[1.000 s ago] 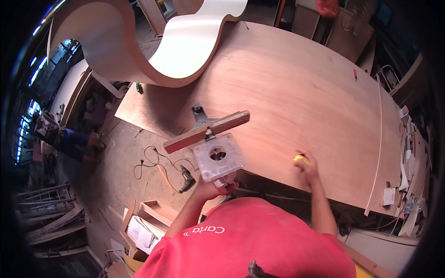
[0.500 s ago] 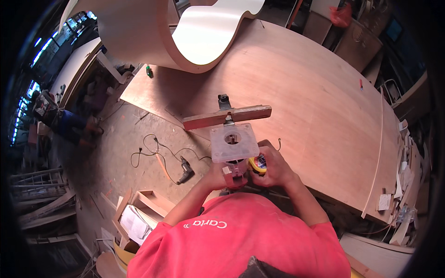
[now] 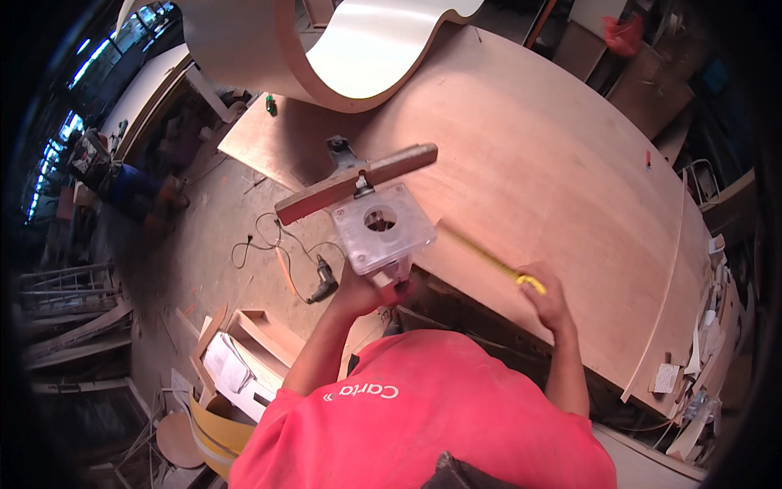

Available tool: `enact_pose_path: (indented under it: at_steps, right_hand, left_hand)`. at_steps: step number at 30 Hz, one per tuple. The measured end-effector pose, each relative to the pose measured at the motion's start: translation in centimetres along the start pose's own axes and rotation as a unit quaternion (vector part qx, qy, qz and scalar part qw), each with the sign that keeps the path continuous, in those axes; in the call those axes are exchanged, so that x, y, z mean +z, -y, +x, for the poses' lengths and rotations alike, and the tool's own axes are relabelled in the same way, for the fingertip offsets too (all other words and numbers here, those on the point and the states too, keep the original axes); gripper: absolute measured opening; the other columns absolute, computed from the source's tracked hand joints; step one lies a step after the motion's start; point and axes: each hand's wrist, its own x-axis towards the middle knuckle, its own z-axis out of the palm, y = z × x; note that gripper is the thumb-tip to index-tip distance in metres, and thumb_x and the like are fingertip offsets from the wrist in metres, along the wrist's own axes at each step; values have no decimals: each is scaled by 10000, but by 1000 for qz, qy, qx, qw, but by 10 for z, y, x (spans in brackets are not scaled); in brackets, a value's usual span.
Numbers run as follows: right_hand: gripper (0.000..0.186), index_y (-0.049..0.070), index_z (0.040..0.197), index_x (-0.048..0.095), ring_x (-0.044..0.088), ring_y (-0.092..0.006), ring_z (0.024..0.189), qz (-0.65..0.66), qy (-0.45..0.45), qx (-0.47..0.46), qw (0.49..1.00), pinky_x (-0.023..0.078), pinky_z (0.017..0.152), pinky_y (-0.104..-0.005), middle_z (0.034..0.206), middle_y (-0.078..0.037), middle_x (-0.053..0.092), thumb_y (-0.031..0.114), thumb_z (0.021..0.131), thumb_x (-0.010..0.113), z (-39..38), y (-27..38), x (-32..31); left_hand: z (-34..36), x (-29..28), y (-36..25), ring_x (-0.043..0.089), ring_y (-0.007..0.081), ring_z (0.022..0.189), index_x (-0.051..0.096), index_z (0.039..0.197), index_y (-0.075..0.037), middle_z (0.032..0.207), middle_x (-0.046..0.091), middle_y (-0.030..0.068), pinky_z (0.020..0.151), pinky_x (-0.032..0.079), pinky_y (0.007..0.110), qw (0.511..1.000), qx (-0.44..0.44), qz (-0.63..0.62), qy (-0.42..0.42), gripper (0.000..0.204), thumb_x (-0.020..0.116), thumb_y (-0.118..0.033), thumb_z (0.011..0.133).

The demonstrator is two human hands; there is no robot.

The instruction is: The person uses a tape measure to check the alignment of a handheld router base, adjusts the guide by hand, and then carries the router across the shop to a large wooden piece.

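My left hand [image 3: 358, 292] is wrapped round the body of a handheld trim router, held upside down over the front edge of the wooden sheet. The router's clear square base plate [image 3: 384, 228] faces up, with a round hole in its middle. A wooden strip [image 3: 356, 183] is fixed across a dark bracket beyond the plate. Out to the right, my right hand [image 3: 547, 300] is closed on a yellow tape measure [image 3: 531, 283]. Its blurred yellow blade [image 3: 481, 254] stretches over the sheet toward the router. My fingers hide most of the tape's case.
A large wooden sheet [image 3: 562, 196] spreads in front of me, with a curved white panel [image 3: 366, 61] at its far side. A corded drill [image 3: 324, 281] lies on the floor at left, near a wooden box [image 3: 265, 338]. Scrap wood [image 3: 713, 326] is piled at right. Another person [image 3: 134, 191] is far left.
My right hand has moved right, away from the router, and the tape's blade now shows drawn out. The router has shifted left and tilted in my left hand.
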Motion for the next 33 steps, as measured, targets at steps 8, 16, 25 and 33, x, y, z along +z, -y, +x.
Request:
enact_pose_path:
  at_steps: [8, 16, 25, 33]
  right_hand:
    - [310, -10, 1142, 694, 596, -236, 848, -85, -89, -71, 990, 462, 758, -344, 923, -109, 621, 199, 914, 687, 9, 144, -52]
    - [262, 25, 1106, 698, 620, -281, 806, -176, -27, -200, 964, 493, 745, -360, 914, -129, 609, 150, 877, 715, 43, 208, -10]
    - [254, 40, 1089, 715, 645, -306, 836, -194, -31, -190, 962, 504, 758, -377, 930, -133, 630, 184, 879, 720, 47, 206, -2]
    - [248, 39, 1077, 717, 651, -310, 844, -201, -27, -187, 961, 512, 772, -387, 939, -137, 637, 192, 883, 714, 48, 200, -4]
  left_hand:
    - [19, 39, -8, 733, 243, 1002, 619, 1225, -15, 1071, 748, 120, 844, 574, 367, 974, 63, 79, -201, 566, 865, -150, 734]
    - [26, 41, -8, 734, 304, 1007, 630, 1207, -8, 1080, 741, 164, 877, 558, 391, 951, 108, 101, -272, 584, 890, -142, 702]
    - [31, 36, 1, 690, 206, 1067, 594, 1253, 10, 1143, 721, 131, 940, 526, 335, 956, 95, 98, -258, 636, 883, -107, 699]
    - [35, 39, 6, 700, 214, 1052, 610, 1237, 7, 1120, 734, 137, 934, 526, 336, 953, 111, 116, -256, 621, 883, -95, 688]
